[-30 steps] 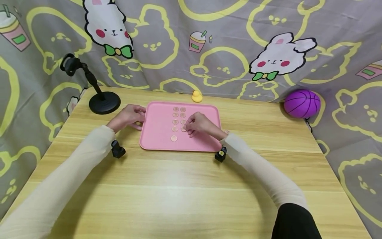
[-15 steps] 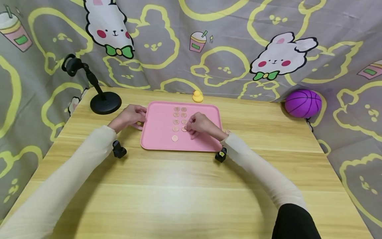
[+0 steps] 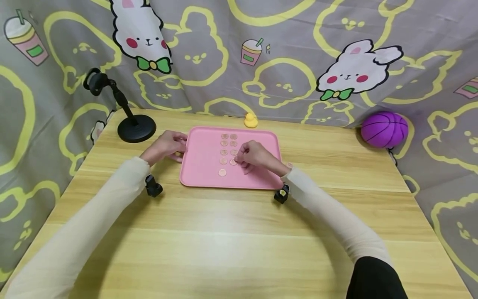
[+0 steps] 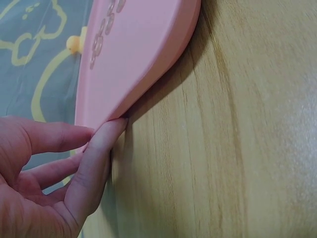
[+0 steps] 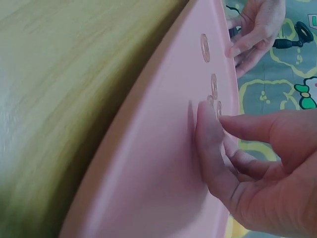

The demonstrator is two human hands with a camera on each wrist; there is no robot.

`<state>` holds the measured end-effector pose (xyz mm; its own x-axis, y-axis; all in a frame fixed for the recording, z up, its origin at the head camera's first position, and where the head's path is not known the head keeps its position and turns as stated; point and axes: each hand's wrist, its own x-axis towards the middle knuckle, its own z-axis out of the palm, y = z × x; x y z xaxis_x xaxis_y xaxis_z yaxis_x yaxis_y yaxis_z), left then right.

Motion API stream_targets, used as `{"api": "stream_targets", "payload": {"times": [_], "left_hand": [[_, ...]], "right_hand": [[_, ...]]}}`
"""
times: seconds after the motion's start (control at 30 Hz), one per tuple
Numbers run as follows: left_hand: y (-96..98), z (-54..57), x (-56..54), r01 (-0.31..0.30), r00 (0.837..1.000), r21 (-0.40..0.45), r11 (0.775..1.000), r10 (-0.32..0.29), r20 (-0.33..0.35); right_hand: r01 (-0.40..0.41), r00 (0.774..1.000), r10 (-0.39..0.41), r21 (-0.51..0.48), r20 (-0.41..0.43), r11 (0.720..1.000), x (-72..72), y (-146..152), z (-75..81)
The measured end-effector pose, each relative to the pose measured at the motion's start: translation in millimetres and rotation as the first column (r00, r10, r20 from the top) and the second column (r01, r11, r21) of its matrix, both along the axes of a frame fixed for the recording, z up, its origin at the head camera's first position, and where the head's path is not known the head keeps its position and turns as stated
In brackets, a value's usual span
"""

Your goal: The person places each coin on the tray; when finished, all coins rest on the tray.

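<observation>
Several copper-coloured coins [image 3: 223, 152] lie in two columns on a pink tray [image 3: 201, 155]. One coin [image 3: 222, 172] sits lowest, at the near end of the left column. My left hand [image 3: 169, 144] pinches the tray's left rim between thumb and fingers, as the left wrist view shows. Over the tray's right half, my right hand [image 3: 255, 154] has thumb and index finger at the edge of the nearest coin [image 3: 233, 162] in the right column, pinching it against the tray. In the right wrist view those fingertips partly cover the coins.
A black stand [image 3: 136, 128] is at the back left. A yellow rubber duck [image 3: 250, 120] sits behind the tray, and a purple basketball [image 3: 384, 129] at the back right. A small copper-coloured round thing [image 3: 289, 165] shows beside my right wrist, partly hidden.
The whole head view has shifted slightly, so everything appears a little further right. Both hands keep their places at the rim and the coin; the coins' layout looks the same.
</observation>
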<state>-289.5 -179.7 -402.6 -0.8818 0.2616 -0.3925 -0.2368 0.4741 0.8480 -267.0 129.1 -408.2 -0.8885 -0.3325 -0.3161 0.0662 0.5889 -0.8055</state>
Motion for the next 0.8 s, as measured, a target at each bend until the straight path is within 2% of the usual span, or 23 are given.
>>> {"api": "stream_targets", "payload": {"times": [0.1,0.3,0.53,0.8], "left_hand": [[-0.5,-0.4,0.8,-0.002,1.000,0.000,1.000,0.002,0.000],[-3.7,2.3,3.9,0.011,1.000,0.027,1.000,-0.010,-0.011],[-6.2,0.5,2.4,0.009,1.000,0.037,0.999,-0.009,0.003],[-4.1,-0.1,1.9,0.009,1.000,0.040,0.999,-0.009,-0.012]], "right_hand": [[-0.027,0.999,0.027,0.026,-0.033,0.999,-1.5,4,2.1],[-0.030,0.998,0.032,0.039,-0.057,0.999,-3.5,15,7.9],[-0.042,0.991,0.046,0.036,-0.123,0.998,1.4,36,13.8],[0.039,0.994,-0.037,0.026,-0.102,0.999,6.1,81,28.5]]}}
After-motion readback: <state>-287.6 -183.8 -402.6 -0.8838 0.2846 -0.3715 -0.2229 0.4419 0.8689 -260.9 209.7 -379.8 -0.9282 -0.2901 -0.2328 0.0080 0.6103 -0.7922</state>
